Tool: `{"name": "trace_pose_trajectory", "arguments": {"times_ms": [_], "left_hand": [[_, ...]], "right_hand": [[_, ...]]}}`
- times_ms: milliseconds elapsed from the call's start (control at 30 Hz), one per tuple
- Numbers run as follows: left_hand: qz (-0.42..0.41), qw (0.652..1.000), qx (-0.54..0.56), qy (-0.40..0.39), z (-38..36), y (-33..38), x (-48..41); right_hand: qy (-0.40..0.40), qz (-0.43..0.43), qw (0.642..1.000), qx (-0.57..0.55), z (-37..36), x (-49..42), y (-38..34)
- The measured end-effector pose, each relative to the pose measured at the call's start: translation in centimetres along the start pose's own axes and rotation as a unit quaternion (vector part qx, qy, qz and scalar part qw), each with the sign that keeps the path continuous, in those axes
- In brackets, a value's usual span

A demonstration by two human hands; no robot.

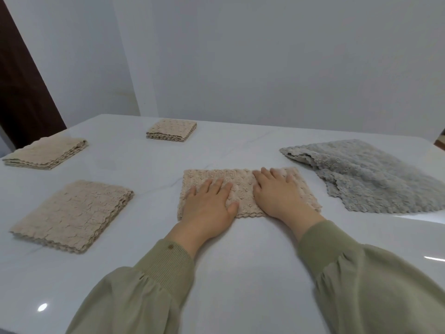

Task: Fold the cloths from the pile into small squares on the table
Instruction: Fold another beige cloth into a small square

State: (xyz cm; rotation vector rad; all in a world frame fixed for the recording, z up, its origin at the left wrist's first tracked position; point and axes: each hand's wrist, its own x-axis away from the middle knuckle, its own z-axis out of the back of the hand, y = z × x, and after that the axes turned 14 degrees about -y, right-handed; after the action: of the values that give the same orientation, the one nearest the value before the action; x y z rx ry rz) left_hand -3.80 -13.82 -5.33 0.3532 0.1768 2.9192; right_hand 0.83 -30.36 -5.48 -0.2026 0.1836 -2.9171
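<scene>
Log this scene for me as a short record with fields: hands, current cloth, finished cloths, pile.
left hand: flat, pressing beige cloth, left half
right hand: flat, pressing its right half
current cloth: long rectangle, not yet square
finished: near folded cloth, left folded cloth, far folded cloth
pile: grey pile, loose, right of the hands

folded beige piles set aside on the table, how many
3: the far-left pile, the near-left pile and the far-centre pile. Each shows layered edges, so cloths hidden inside can't be counted.
</scene>
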Motion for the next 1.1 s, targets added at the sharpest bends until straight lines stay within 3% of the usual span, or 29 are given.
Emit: {"name": "trace_pose_trajectory", "arguments": {"times_ms": [100, 267, 433, 667, 967, 1100], "left_hand": [[0.001, 1.0, 0.021, 0.01, 0.6, 0.0, 0.0], [0.018, 0.996, 0.049, 0.07, 3.0, 1.8, -1.1], [-0.036, 0.997, 0.042, 0.054, 3.3, 4.3, -4.9], [0.003, 1.0, -0.01, -0.02, 1.3, 2.4, -5.9], [0.069, 0.997, 0.022, -0.037, 1.4, -3.7, -3.1], [0.087, 0.994, 0.051, 0.028, 1.0, -4.9, -1.7]], "right_hand": [[-0.021, -0.008, 1.0, -0.012, -0.4, -0.3, 0.5], [0.114, -0.046, 0.984, -0.132, 0.5, 0.5, 0.8], [0.026, -0.064, 0.997, -0.036, -0.2, 0.1, 1.4], [-0.035, -0.082, 0.996, -0.031, 0.1, -0.3, 2.1], [-0.049, -0.116, 0.991, -0.049, 0.6, 1.0, 3.6], [-0.008, -0.103, 0.992, -0.071, 0.6, 1.9, 3.6]]}}
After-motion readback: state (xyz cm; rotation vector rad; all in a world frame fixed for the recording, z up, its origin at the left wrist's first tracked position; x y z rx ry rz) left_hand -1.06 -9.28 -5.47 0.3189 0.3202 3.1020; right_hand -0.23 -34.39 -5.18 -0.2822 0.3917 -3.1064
